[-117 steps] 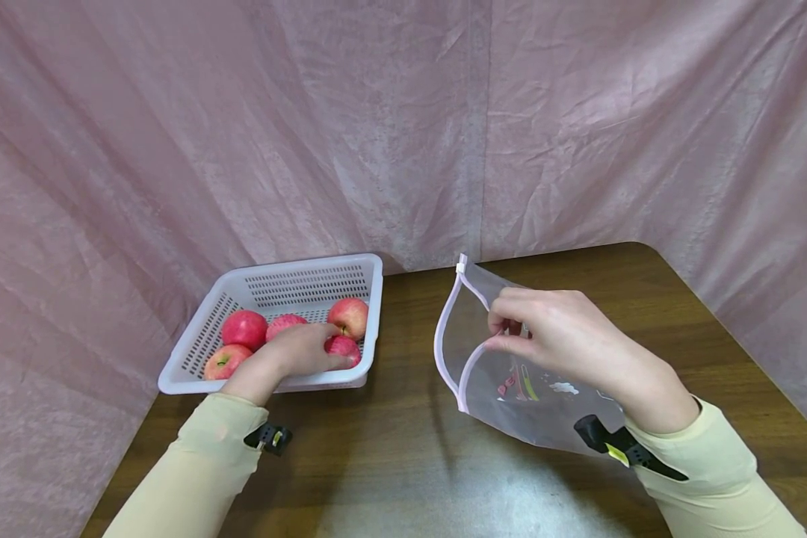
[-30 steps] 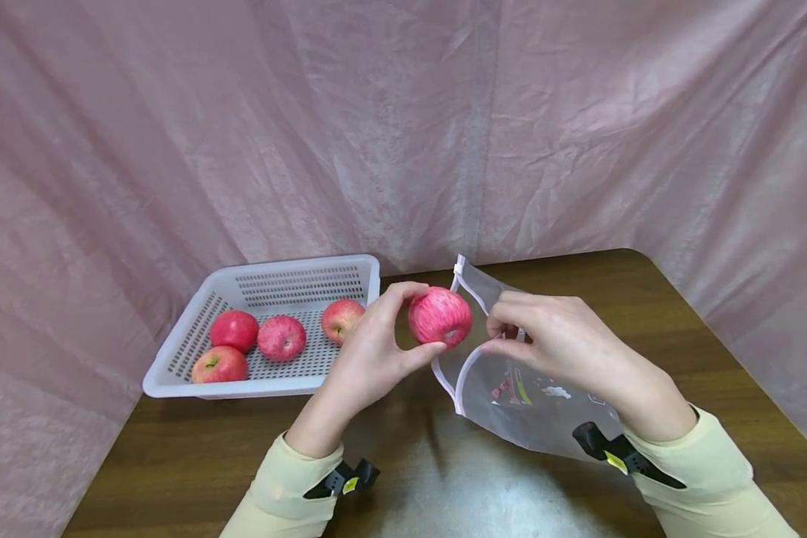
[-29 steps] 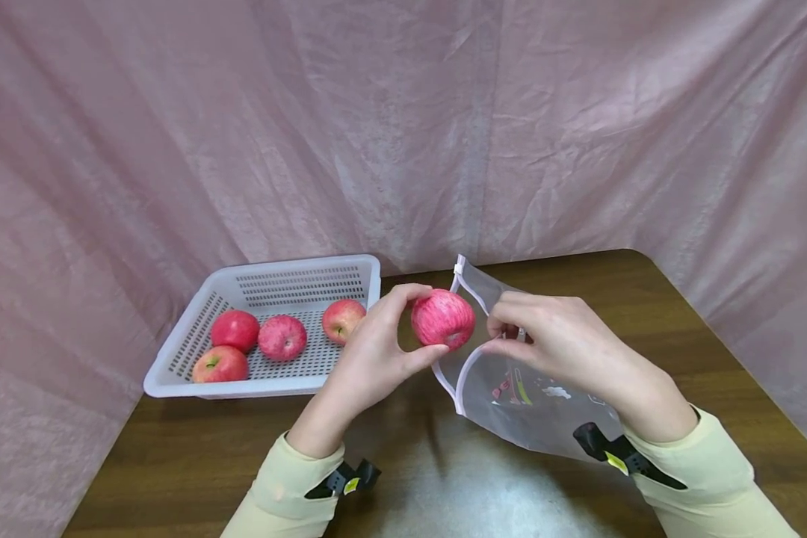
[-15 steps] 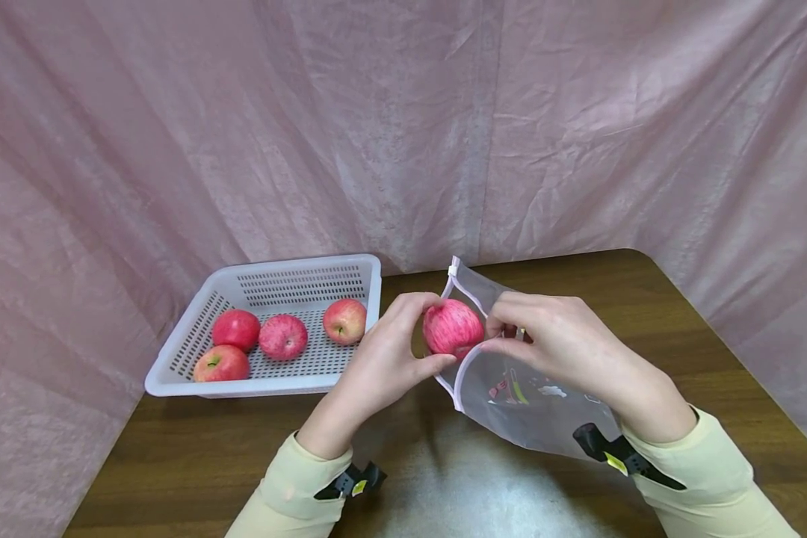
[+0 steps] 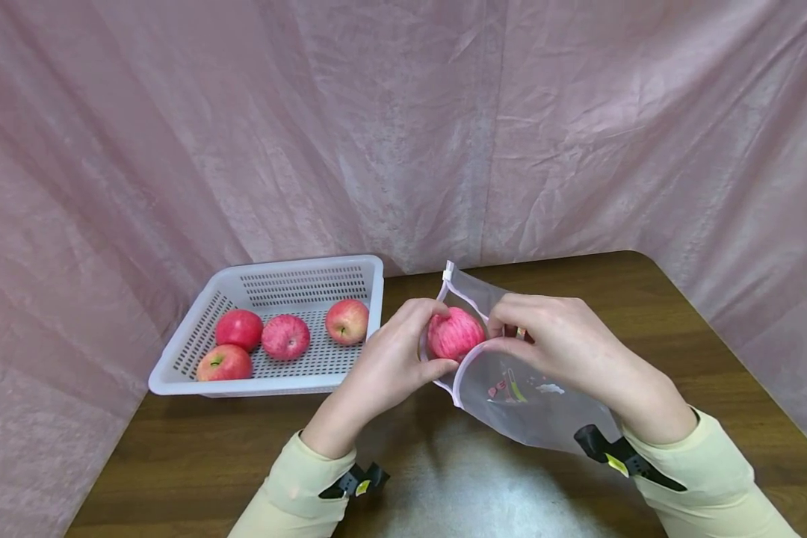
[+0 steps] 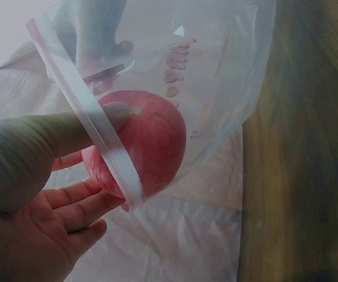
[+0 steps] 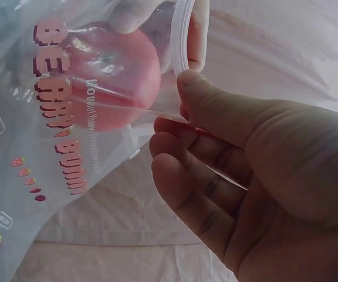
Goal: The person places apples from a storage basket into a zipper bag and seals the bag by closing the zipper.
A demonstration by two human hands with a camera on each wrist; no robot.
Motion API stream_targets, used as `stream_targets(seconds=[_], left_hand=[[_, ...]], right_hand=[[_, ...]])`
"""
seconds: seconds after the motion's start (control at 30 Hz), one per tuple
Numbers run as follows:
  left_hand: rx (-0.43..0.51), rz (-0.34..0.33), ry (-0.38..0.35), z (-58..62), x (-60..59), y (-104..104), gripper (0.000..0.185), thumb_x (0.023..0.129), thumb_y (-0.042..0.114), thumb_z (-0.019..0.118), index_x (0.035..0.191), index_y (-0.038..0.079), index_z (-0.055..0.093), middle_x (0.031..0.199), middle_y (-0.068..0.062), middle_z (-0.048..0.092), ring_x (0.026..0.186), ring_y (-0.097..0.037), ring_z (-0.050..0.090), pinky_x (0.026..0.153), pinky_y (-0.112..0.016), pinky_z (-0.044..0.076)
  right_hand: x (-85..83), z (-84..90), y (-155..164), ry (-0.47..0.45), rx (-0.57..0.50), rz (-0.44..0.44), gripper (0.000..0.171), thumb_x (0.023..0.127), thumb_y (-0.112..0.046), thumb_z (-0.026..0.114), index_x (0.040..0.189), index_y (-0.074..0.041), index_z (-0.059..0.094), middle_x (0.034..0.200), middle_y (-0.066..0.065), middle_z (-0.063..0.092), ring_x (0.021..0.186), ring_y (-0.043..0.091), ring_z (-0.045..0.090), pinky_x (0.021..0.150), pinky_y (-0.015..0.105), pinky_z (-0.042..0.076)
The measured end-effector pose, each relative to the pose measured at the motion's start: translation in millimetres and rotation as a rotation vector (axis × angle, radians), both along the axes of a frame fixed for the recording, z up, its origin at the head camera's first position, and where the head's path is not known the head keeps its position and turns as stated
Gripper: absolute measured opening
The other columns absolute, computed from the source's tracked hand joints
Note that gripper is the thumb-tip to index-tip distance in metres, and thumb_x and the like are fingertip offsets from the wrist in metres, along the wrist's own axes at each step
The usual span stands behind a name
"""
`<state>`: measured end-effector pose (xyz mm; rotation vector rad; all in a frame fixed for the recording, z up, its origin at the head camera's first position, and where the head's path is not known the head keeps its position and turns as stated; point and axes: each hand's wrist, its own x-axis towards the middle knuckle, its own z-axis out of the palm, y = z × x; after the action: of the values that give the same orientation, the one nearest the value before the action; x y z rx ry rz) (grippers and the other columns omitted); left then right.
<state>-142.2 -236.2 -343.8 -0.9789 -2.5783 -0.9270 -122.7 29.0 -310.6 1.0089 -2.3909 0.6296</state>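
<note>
My left hand (image 5: 393,362) grips a red apple (image 5: 454,334) between thumb and fingers, within the mouth of a clear slider zip bag (image 5: 538,415). In the left wrist view the bag's pale zip strip (image 6: 93,117) crosses in front of the thumb, and most of the apple shows through the plastic. My right hand (image 5: 558,332) pinches the edge of the bag's mouth between thumb and forefinger, its other fingers curled loosely. Through the printed plastic (image 7: 57,135), the right wrist view shows the apple (image 7: 128,76) close to the opening.
A white plastic basket (image 5: 164,381) stands at the left on the brown wooden table (image 5: 403,478). Several apples lie in it, one (image 5: 347,322) at its right end. A pink curtain (image 5: 403,134) hangs behind the table.
My left hand has taken the apple out of the basket and carried it right, into the bag's mouth. The right hand keeps its pinch on the bag's edge in nearly the same place.
</note>
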Motion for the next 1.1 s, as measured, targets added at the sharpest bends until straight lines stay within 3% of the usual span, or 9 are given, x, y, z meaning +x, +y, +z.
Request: stream_targets(seconds=[1.1], left_hand=[[-0.081,-0.002,-0.022,-3.9,-1.2,4.2,0.059,0.084,0.019,0.100,0.132,0.015,0.066,0.133,-0.003,0.064,0.115,-0.020,0.067,0.097,-0.041,0.060]], right_hand=[[-0.9,0.7,2.0,0.013,0.012,0.007,0.033,0.083,-0.018,0.098,0.087,-0.031,0.068,0.081,-0.025,0.060,0.071,-0.005,0.055,0.059,0.026,0.049]])
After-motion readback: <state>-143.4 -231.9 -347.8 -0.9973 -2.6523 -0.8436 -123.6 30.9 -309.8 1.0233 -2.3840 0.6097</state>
